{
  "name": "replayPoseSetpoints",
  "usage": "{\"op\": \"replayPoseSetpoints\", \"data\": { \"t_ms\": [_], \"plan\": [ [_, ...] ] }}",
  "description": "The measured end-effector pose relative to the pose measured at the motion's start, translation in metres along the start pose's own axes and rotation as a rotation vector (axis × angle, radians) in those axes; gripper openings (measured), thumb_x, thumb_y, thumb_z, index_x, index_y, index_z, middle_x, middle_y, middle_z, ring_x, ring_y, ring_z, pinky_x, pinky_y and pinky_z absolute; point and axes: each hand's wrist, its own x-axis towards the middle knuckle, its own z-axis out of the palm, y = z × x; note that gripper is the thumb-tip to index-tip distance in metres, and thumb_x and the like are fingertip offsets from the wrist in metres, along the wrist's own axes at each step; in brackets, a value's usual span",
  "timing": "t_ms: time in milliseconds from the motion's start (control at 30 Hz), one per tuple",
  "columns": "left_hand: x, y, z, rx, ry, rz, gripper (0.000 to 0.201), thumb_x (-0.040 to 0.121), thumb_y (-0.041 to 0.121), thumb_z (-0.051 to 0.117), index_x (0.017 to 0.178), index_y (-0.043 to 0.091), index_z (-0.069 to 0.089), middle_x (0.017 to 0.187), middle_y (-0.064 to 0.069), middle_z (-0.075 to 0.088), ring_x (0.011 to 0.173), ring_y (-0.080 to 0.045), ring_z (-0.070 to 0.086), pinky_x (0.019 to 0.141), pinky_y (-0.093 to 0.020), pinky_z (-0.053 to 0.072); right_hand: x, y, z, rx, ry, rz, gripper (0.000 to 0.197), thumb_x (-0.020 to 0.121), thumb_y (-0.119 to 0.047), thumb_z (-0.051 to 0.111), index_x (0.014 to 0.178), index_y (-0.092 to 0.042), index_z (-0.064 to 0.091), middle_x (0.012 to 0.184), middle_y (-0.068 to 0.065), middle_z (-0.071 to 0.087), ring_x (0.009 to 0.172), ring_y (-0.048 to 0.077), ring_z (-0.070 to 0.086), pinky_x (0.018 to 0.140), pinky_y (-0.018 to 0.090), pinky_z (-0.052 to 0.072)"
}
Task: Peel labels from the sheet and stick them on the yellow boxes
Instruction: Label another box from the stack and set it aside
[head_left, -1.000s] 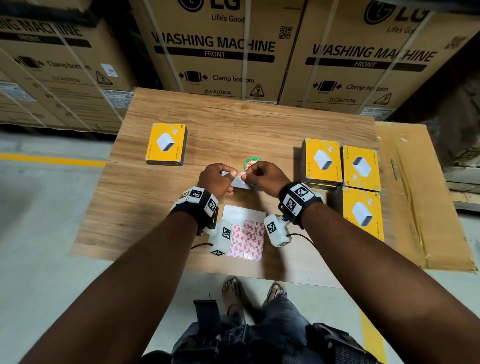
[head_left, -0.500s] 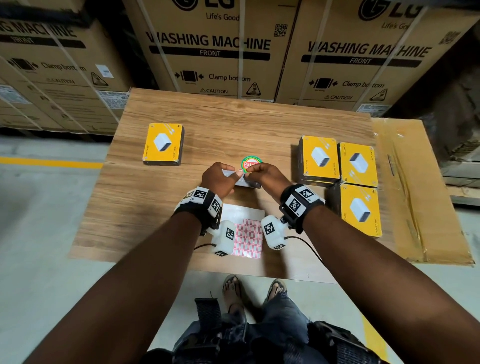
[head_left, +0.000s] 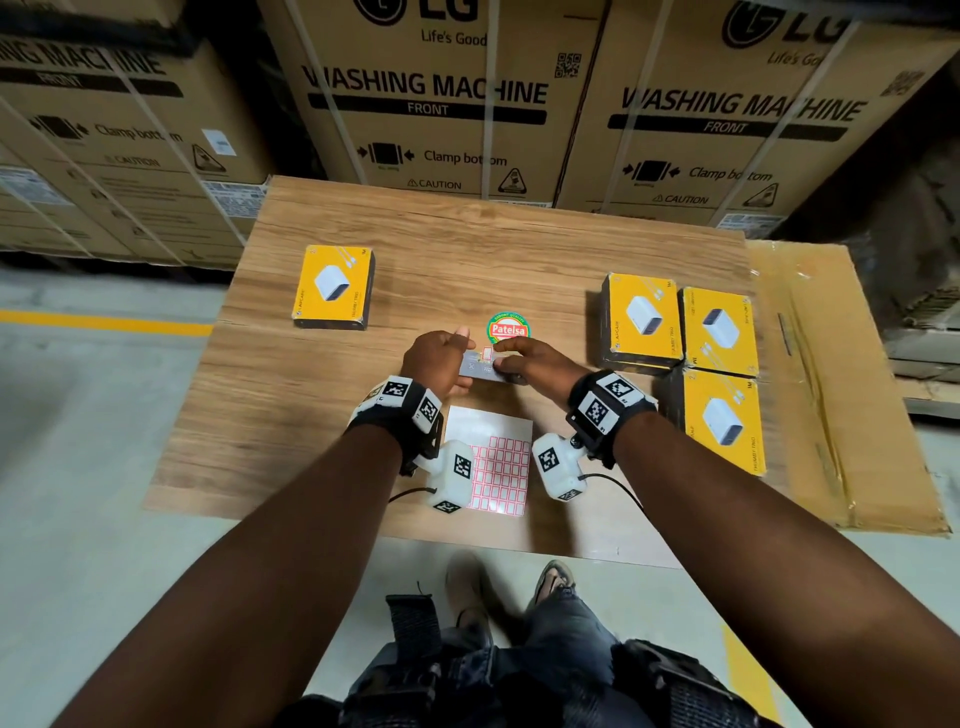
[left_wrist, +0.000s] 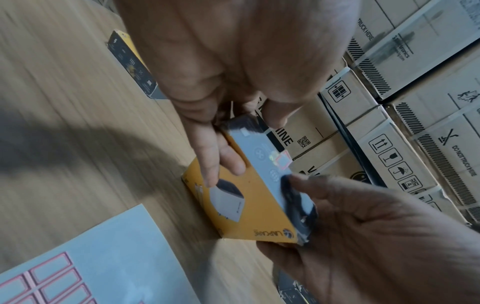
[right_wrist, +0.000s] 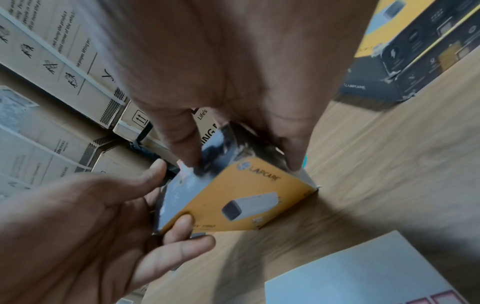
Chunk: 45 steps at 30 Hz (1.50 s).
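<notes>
Both hands hold one yellow box (head_left: 485, 368) tilted on its edge over the wooden table (head_left: 285, 415), grey side up. A small red-bordered label (head_left: 487, 354) sits stuck on that grey side (left_wrist: 282, 161). My left hand (head_left: 457, 358) grips the box's left end, thumb on top and fingers on the yellow face (left_wrist: 249, 205). My right hand (head_left: 506, 358) grips the right end, its thumb (right_wrist: 187, 148) pressing beside the label. The label sheet (head_left: 501, 462) lies flat under my wrists. One yellow box (head_left: 334, 286) lies at the left, three others (head_left: 641, 322) at the right.
A round Patelsa sticker (head_left: 508, 328) is on the table just beyond my hands. Large washing machine cartons (head_left: 426, 104) stand along the table's far edge. A flat cardboard sheet (head_left: 831, 415) lies to the right of the table. My feet are at its near edge.
My fingers were pinched together over the box's grey side; now they have spread apart and the label shows stuck on it. The box stays held in the same spot.
</notes>
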Motion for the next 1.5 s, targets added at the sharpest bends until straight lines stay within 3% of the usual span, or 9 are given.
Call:
{"op": "replayPoseSetpoints", "data": {
  "t_ms": [233,367,500,733,967,1100,1233,1300,1500],
  "plan": [
    [-0.004,-0.004,0.005,-0.009,0.035,0.024,0.024,0.097,0.022,0.049,0.088,0.018,0.071,0.088,-0.015,0.069,0.067,-0.032,0.07,0.066,-0.038,0.061,-0.011,0.002,0.006,-0.087,0.14,0.159,0.095,0.068,-0.061,0.074,0.143,-0.021,0.031,0.128,0.0,0.055,0.116,0.02,0.055,0.099,0.041,0.048],
    [-0.007,-0.004,0.006,-0.007,0.096,0.113,0.028,0.096,0.016,0.045,0.096,0.018,0.073,0.099,-0.013,0.071,0.069,-0.032,0.072,0.068,-0.04,0.062,-0.015,-0.004,0.007,0.24,0.094,0.206,0.071,0.079,-0.033,0.078,0.132,-0.009,0.037,0.091,0.004,0.059,0.079,0.016,0.058,0.068,0.03,0.049],
    [-0.01,0.0,0.008,-0.008,0.139,0.236,0.028,0.096,0.014,0.047,0.105,0.015,0.073,0.124,-0.002,0.065,0.08,-0.031,0.071,0.068,-0.036,0.061,-0.018,-0.018,0.011,0.383,0.132,0.151,0.086,0.067,-0.029,0.084,0.135,-0.006,0.038,0.109,0.017,0.064,0.087,0.027,0.066,0.08,0.046,0.057],
    [-0.011,-0.001,0.008,0.079,0.238,0.464,0.035,0.084,0.026,0.048,0.103,0.016,0.077,0.137,-0.004,0.058,0.118,-0.02,0.06,0.09,-0.047,0.055,-0.027,-0.033,0.013,0.486,0.135,0.124,0.005,0.091,-0.012,0.062,0.094,-0.009,0.059,0.082,0.007,0.062,0.07,0.021,0.062,0.07,0.033,0.055],
    [-0.018,0.001,0.003,0.171,0.219,0.591,0.025,0.095,0.012,0.055,0.11,0.011,0.075,0.143,-0.006,0.052,0.127,-0.012,0.051,0.101,-0.022,0.046,-0.031,-0.041,0.014,0.52,0.223,0.135,0.012,0.092,-0.011,0.053,0.081,-0.012,0.058,0.082,0.01,0.059,0.064,0.022,0.059,0.058,0.03,0.055],
    [-0.02,0.004,0.0,0.127,0.228,0.602,0.022,0.095,0.015,0.06,0.11,0.006,0.074,0.142,-0.005,0.053,0.122,-0.004,0.049,0.084,0.004,0.036,-0.033,-0.038,0.014,0.558,0.233,0.118,0.009,0.097,-0.018,0.05,0.094,-0.013,0.056,0.088,0.012,0.061,0.071,0.024,0.061,0.062,0.033,0.054],
    [-0.018,0.003,-0.002,0.039,0.2,0.584,0.022,0.095,0.016,0.059,0.109,0.007,0.075,0.142,-0.003,0.054,0.121,0.0,0.05,0.093,-0.005,0.042,-0.038,-0.042,0.021,0.496,0.218,0.068,0.06,0.078,-0.036,0.076,0.124,-0.004,0.055,0.095,0.011,0.065,0.072,0.021,0.064,0.063,0.032,0.056],
    [-0.017,0.002,-0.001,0.004,0.179,0.584,0.023,0.095,0.018,0.058,0.107,0.01,0.076,0.143,-0.002,0.053,0.125,-0.004,0.051,0.099,-0.024,0.049,-0.038,-0.044,0.024,0.458,0.258,0.054,0.084,0.063,-0.032,0.084,0.131,0.001,0.047,0.095,0.012,0.066,0.068,0.02,0.065,0.062,0.032,0.056],
    [-0.02,0.007,0.001,-0.034,0.189,0.566,0.021,0.091,0.025,0.064,0.099,0.01,0.078,0.144,-0.001,0.053,0.124,-0.004,0.052,0.099,-0.034,0.05,-0.041,-0.045,0.016,0.54,0.296,0.039,0.019,0.097,-0.02,0.052,0.112,-0.008,0.053,0.089,0.014,0.063,0.075,0.027,0.063,0.072,0.039,0.057]
  ]
}}
